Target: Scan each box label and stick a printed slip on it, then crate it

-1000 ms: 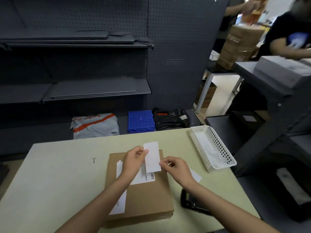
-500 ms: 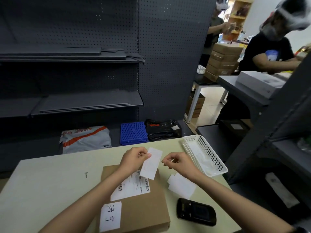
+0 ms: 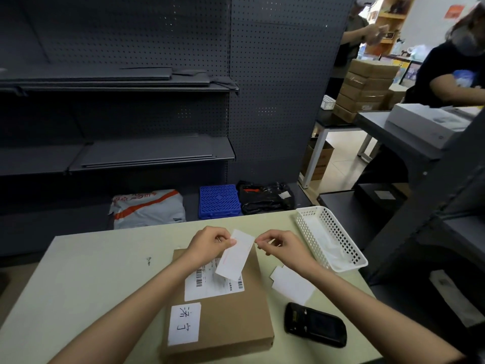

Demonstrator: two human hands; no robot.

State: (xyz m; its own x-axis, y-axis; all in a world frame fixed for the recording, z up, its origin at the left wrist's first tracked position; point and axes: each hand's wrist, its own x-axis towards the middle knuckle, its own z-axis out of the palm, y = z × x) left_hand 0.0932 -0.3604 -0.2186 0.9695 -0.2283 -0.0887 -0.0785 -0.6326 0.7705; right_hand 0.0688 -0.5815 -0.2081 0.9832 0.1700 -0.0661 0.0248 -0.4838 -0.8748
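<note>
A flat brown cardboard box [image 3: 236, 316] lies on the pale green table [image 3: 86, 285] in front of me. It carries a white barcode label [image 3: 207, 283] and a white handwritten sticker [image 3: 184, 323]. Above the box's far edge my left hand [image 3: 208, 243] pinches the top left of a white slip [image 3: 235, 256]. My right hand [image 3: 282, 246] pinches at the slip's top right corner. The slip hangs tilted over the barcode label. A black handheld scanner [image 3: 315, 324] lies on the table right of the box.
Loose white slips [image 3: 291, 283] lie under my right forearm. A white plastic basket [image 3: 330, 237] stands at the table's right edge. Behind the table are dark shelves, a grey parcel bag [image 3: 148, 208], a blue crate [image 3: 219, 202] and a black bag [image 3: 265, 197]. Two people work at the back right.
The camera has tilted and the box now appears nearer. My hands lifted the slip toward the box's far edge, and my right hand came up to its top right corner.
</note>
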